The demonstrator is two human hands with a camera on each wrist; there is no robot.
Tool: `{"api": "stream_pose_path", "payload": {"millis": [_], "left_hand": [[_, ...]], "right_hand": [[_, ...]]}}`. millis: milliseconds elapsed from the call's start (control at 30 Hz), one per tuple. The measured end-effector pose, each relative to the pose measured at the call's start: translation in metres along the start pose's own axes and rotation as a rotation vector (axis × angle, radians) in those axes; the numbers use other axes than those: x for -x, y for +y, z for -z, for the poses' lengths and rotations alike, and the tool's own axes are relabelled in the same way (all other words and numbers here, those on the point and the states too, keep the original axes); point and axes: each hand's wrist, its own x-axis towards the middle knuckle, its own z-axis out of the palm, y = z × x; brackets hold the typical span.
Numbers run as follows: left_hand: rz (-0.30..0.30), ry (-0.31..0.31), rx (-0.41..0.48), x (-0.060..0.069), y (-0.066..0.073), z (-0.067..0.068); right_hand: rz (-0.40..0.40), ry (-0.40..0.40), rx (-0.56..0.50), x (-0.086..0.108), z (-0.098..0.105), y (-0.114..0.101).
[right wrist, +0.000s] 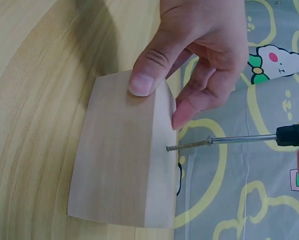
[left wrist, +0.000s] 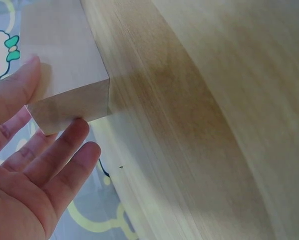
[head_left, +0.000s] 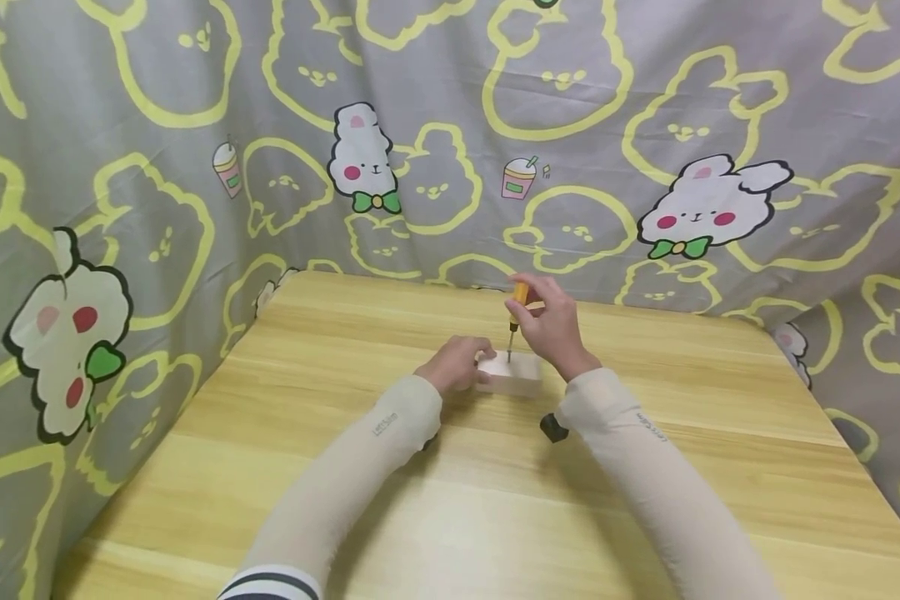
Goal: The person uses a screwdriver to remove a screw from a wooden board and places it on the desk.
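A pale wooden block (head_left: 521, 379) lies on the table, and my left hand (head_left: 456, 364) grips its left end. In the left wrist view the thumb presses one face of the block (left wrist: 64, 45) while fingers touch its end and far side. My right hand (head_left: 555, 327) holds a screwdriver (head_left: 521, 294) with an orange-yellow handle, upright over the block. In the right wrist view a threaded screw (right wrist: 189, 145) stands with its point at the block's narrow top face, most of its thread outside the wood. The screwdriver's shaft (right wrist: 244, 139) meets the screw's head; only a fingertip of the right hand shows there.
The wood-grain table (head_left: 450, 517) spreads around the block. A grey curtain (head_left: 435, 83) with yellow outlines and cartoon rabbits hangs behind and at both sides. Below the right cuff shows a small black object (head_left: 553, 427).
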Motion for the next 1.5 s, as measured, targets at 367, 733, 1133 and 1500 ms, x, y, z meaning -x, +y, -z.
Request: {"api": "stream_pose_path", "payload": {"millis": [367,733,1133,1500], "left_hand": [[-0.012,-0.004,0.001,-0.0020,0.0018,0.0022],[-0.015,0.008,0.004,0.0008,0.0010,-0.0007],[-0.012,0.003,0.002,-0.0009,0.0014,-0.0006],[-0.007,0.002,0.002,-0.0005,0.0015,0.0005]], "right_hand": [[0.072,-0.009,0.008,-0.0026,0.0012,0.0007],[0.054,-0.034,0.077,0.0030,-0.0013,-0.0005],[0.073,-0.039,0.027,0.0026,-0.0009,0.0008],[0.098,-0.046,0.057,0.0039,-0.0031,-0.0020]]}}
